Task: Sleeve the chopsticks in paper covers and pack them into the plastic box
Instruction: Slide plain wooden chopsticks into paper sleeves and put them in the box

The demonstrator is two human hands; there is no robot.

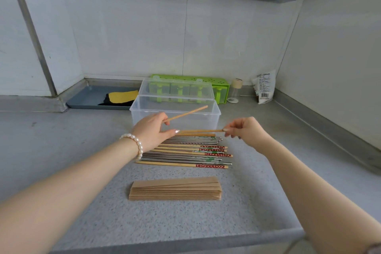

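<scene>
Left hand point(151, 130), centre of frame: thumb and fingers pinch one plain wooden chopstick point(188, 113) near its lower end; the stick angles up and to the right, its free tip in front of the plastic box point(175, 113). The index finger of this hand is stretched right and touches the left end of a second wooden chopstick point(201, 130). A pearl bracelet point(135, 144) sits on the left wrist.

Right hand point(246, 130), right of centre: fingertips pinch the right end of that second chopstick, which lies level between the two hands, just above the far edge of the chopstick pile point(185, 150).

Pile: wooden sticks, some with red patterned ends, mixed with metal ones, laid side by side on the grey counter point(82, 202), just in front of the box.

Box: clear, lid open and standing up at the back, upper centre.

Paper covers point(175, 188): brown stack, lower centre, near the pile but apart from it.

Behind the box: green container point(221, 86), small jar point(235, 90), printed packet point(263, 86). Upper left: blue tray point(86, 99) holding a yellow and black cloth point(121, 97).
</scene>
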